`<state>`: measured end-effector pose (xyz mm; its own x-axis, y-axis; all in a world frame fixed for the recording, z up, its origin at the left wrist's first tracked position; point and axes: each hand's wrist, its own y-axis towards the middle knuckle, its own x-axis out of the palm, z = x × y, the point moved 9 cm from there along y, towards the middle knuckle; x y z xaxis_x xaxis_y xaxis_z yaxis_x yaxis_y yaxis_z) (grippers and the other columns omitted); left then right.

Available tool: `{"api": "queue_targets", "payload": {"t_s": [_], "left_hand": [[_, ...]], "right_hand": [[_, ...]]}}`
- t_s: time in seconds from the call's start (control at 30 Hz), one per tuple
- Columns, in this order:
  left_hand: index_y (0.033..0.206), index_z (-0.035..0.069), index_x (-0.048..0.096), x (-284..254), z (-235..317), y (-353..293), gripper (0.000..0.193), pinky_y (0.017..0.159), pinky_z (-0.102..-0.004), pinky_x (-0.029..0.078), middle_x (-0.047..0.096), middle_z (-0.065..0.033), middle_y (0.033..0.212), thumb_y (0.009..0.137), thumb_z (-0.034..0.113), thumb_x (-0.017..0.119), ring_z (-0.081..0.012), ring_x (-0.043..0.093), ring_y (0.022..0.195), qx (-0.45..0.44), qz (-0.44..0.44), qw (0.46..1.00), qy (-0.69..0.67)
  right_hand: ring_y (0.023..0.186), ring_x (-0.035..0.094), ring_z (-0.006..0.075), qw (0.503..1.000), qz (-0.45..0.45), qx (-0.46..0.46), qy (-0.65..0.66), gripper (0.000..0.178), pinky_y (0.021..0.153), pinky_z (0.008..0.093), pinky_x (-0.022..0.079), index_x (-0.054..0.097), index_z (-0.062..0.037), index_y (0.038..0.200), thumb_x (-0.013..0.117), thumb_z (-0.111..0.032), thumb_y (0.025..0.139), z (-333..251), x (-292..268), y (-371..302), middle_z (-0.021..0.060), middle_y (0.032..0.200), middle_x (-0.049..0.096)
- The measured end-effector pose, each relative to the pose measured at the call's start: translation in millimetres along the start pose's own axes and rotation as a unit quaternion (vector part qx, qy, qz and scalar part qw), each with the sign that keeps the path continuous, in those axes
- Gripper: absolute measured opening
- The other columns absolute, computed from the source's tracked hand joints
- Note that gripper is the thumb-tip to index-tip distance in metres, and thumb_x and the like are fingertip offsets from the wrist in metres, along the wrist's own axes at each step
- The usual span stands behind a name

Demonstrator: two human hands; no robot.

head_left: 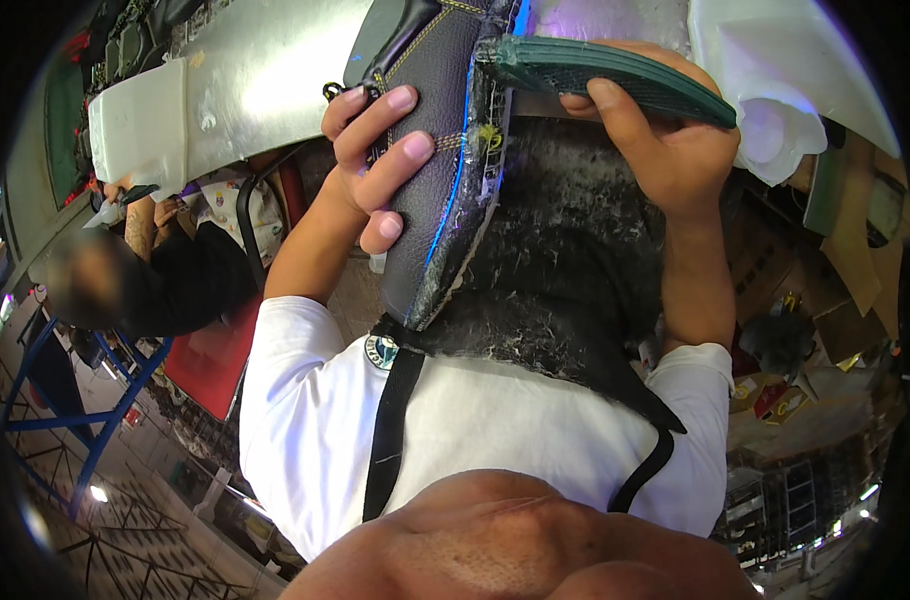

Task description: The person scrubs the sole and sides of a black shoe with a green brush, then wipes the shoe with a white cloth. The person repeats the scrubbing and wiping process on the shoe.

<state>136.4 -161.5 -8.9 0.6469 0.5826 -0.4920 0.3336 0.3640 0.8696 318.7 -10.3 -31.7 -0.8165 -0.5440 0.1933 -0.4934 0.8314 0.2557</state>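
A black leather shoe upper with yellow stitching is gripped in my left hand, whose fingers wrap over its side. The shoe is turned on its side, toe toward my body, with its rough, glue-marked underside facing right and a blue line along the edge. My right hand holds a dark green ribbed sole, thumb on the near side and fingers partly hidden behind it. One end of the sole meets the shoe's underside at the far end. The rest of the sole sticks out to the right, apart from the shoe.
A shiny metal work surface lies beyond the shoe. White plastic sheeting covers its right part, and another white sheet hangs at the left. At left, a co-worker in black sits near a red chair. Cardboard stands at right.
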Motion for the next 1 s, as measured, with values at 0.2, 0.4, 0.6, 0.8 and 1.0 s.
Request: {"api": "queue_targets", "payload": {"t_s": [0.2,0.4,0.6,0.8,1.0], "left_hand": [[0.155,0.026,0.022,2,-2,-11,0.082,0.111,-0.0589,0.035,0.051,-0.0140,0.138,0.091,0.027,0.074,-0.0412,0.059,0.120,-0.039,0.009,0.999,-0.014],[0.153,0.023,0.018,0,1,-7,0.084,0.101,-0.0615,0.037,0.051,-0.0131,0.136,0.089,0.025,0.074,-0.0426,0.061,0.113,-0.010,0.017,1.000,0.014],[0.153,0.022,0.018,-1,1,-10,0.085,0.102,-0.0620,0.036,0.051,-0.0131,0.137,0.089,0.026,0.074,-0.0427,0.060,0.114,-0.001,0.033,0.999,0.014],[0.153,0.021,0.019,-1,2,-10,0.084,0.103,-0.0622,0.036,0.052,-0.0131,0.136,0.090,0.028,0.073,-0.0427,0.060,0.114,-0.005,0.035,0.999,0.022],[0.149,0.023,0.021,-6,3,-1,0.067,0.102,-0.0636,0.037,0.056,-0.0152,0.132,0.096,0.029,0.061,-0.0443,0.063,0.110,0.022,-0.033,0.999,0.002]], "right_hand": [[0.089,0.075,0.0234,1.000,0.016,0.000,-0.008,0.024,0.083,0.0360,0.065,0.064,0.0131,0.118,0.066,0.007,0.095,11,-9,9,0.0194,0.098,0.075],[0.085,0.074,0.0217,0.996,0.082,0.024,-0.003,0.021,0.079,0.0341,0.063,0.065,0.0121,0.113,0.068,0.004,0.094,16,-16,12,0.0173,0.095,0.074],[0.081,0.073,0.0152,0.987,0.119,0.089,-0.058,0.023,0.075,0.0284,0.060,0.063,0.0098,0.111,0.072,0.001,0.092,11,-19,26,0.0132,0.092,0.074],[0.084,0.075,0.0205,0.989,0.134,0.029,-0.049,0.022,0.075,0.0298,0.060,0.068,0.0100,0.107,0.076,-0.004,0.091,-6,-10,12,0.0174,0.093,0.076],[0.088,0.075,0.0281,0.997,-0.066,0.039,0.017,0.027,0.080,0.0367,0.065,0.064,0.0179,0.118,0.065,0.007,0.094,-23,11,-19,0.0258,0.102,0.073]]}}
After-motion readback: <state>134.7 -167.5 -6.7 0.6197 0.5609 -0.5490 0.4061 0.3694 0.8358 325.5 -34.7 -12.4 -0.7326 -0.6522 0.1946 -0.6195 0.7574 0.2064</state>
